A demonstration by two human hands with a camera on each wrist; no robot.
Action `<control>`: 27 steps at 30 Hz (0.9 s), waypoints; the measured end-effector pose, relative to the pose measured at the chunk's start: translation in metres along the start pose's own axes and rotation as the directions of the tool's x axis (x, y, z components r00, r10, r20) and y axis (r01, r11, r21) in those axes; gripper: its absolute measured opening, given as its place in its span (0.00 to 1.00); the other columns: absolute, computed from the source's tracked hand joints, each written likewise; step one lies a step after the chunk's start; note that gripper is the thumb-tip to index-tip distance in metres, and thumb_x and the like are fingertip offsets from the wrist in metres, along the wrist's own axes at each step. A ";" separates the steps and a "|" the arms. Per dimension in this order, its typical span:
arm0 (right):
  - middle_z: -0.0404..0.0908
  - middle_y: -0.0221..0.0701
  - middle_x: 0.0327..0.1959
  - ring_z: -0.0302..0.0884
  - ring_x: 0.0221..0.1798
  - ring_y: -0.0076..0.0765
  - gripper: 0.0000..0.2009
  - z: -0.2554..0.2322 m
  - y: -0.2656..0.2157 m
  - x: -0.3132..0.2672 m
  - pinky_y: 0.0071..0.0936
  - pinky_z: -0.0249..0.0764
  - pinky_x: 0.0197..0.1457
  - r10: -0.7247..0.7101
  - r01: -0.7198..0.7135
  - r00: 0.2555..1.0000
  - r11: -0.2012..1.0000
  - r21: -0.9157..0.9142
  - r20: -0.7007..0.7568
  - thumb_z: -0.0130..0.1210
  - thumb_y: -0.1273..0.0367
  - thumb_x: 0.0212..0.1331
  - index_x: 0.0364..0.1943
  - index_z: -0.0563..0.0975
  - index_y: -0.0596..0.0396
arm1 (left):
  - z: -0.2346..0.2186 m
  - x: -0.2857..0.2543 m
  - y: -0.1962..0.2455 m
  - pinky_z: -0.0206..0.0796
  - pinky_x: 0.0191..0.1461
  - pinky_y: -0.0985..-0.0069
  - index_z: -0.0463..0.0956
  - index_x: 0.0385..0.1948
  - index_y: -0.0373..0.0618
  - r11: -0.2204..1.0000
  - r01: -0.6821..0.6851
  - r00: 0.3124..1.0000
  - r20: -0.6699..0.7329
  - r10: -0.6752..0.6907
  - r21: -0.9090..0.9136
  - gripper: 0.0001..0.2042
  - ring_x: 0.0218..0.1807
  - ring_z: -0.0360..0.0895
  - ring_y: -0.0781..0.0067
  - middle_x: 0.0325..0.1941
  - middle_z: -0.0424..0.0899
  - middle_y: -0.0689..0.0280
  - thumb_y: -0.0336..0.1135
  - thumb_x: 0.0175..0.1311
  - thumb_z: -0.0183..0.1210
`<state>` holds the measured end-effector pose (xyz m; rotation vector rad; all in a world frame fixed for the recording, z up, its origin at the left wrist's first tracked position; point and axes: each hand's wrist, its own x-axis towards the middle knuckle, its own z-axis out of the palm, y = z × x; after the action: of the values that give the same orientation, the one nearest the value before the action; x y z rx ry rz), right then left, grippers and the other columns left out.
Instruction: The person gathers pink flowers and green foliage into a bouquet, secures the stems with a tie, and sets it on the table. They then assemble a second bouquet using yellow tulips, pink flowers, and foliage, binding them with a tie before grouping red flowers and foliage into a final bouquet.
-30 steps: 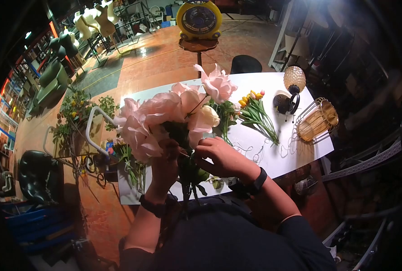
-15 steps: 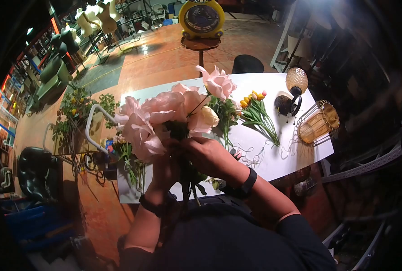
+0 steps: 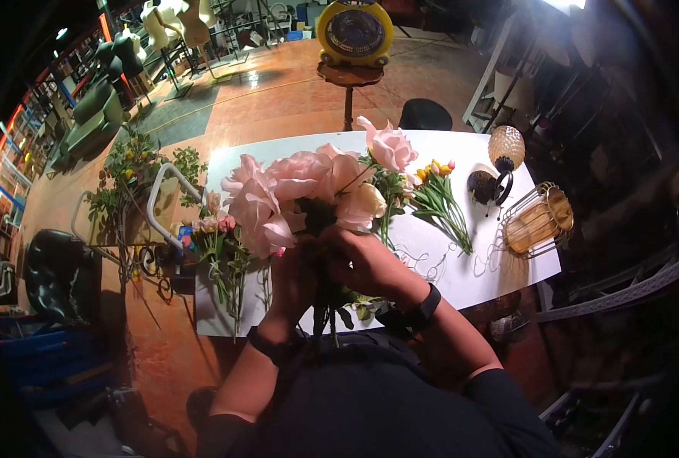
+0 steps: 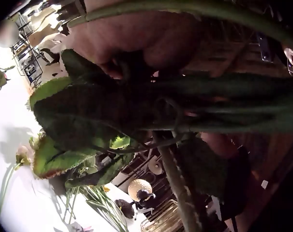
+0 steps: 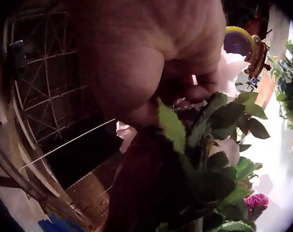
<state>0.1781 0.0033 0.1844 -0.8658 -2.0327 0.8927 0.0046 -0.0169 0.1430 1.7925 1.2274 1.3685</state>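
Large pink roses (image 3: 297,177), with one cream rose (image 3: 370,200) at their right, are gathered in a bunch held over the table's near side. My left hand (image 3: 295,276) grips the stems just under the blooms; its fingers are mostly in shadow. Close against it, my right hand (image 3: 374,263) has curled fingers and thumb at the same stems. From that hand a thin pale string (image 5: 69,146) trails away in the right wrist view, and the fingertips' pinch is partly hidden. Green leaves (image 4: 64,113) and stems fill the left wrist view below the blooms.
On the white table (image 3: 507,267) lie yellow tulips (image 3: 442,202), loose string (image 3: 431,267), a wire-cage lantern (image 3: 538,220) and a lamp with a textured glass shade (image 3: 506,149). More flowers (image 3: 221,252) lie at the left. A white tubular rail (image 3: 154,202) rises beside the table's left edge.
My right hand has moved left and inward to the stems beside my left hand. The bunch has shifted slightly right in the head view, uncovering more of the flowers at the left.
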 end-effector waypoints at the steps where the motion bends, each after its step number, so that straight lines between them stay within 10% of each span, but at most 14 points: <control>1: 0.78 0.42 0.38 0.79 0.43 0.51 0.14 0.000 0.001 0.000 0.37 0.76 0.43 -0.045 0.045 0.999 0.999 0.001 -0.028 0.54 0.78 0.52 0.45 0.73 0.58 | -0.001 -0.001 -0.003 0.70 0.44 0.74 0.81 0.37 0.41 0.999 -0.032 0.999 -0.004 0.032 0.013 0.11 0.40 0.81 0.65 0.38 0.82 0.60 0.27 0.63 0.47; 12: 0.75 0.38 0.32 0.75 0.34 0.44 0.09 0.003 0.013 -0.005 0.33 0.73 0.37 -0.087 0.084 0.988 0.996 -0.034 -0.126 0.54 0.79 0.55 0.40 0.74 0.60 | -0.008 0.005 0.019 0.72 0.41 0.71 0.82 0.34 0.42 0.981 0.192 0.979 0.059 -0.194 0.034 0.09 0.35 0.83 0.63 0.30 0.84 0.61 0.32 0.64 0.51; 17: 0.75 0.37 0.31 0.76 0.33 0.38 0.08 0.003 0.012 -0.010 0.31 0.73 0.36 -0.021 0.018 0.996 0.999 -0.037 -0.083 0.53 0.79 0.56 0.40 0.74 0.60 | -0.010 0.001 0.010 0.72 0.41 0.69 0.78 0.38 0.42 0.991 -0.067 0.998 0.030 0.064 0.113 0.06 0.38 0.84 0.60 0.33 0.84 0.60 0.26 0.60 0.57; 21: 0.76 0.37 0.32 0.77 0.33 0.35 0.10 0.007 0.017 -0.014 0.30 0.74 0.37 0.026 -0.026 0.996 1.000 -0.002 -0.086 0.54 0.78 0.55 0.42 0.75 0.59 | -0.015 0.001 0.023 0.72 0.42 0.67 0.76 0.41 0.43 0.990 0.082 0.987 0.128 -0.096 0.116 0.09 0.39 0.83 0.55 0.34 0.84 0.57 0.25 0.59 0.58; 27: 0.80 0.38 0.37 0.78 0.36 0.34 0.15 0.010 0.018 -0.013 0.28 0.76 0.41 0.085 -0.083 0.996 0.995 0.046 -0.024 0.54 0.78 0.54 0.48 0.75 0.60 | -0.019 0.008 0.022 0.72 0.40 0.63 0.75 0.43 0.43 0.954 -0.113 0.981 0.185 0.062 0.278 0.11 0.36 0.81 0.50 0.34 0.83 0.54 0.23 0.57 0.56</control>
<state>0.1811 -0.0002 0.1607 -0.9393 -1.9585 0.9649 -0.0056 -0.0210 0.1710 2.1411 1.3171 1.0929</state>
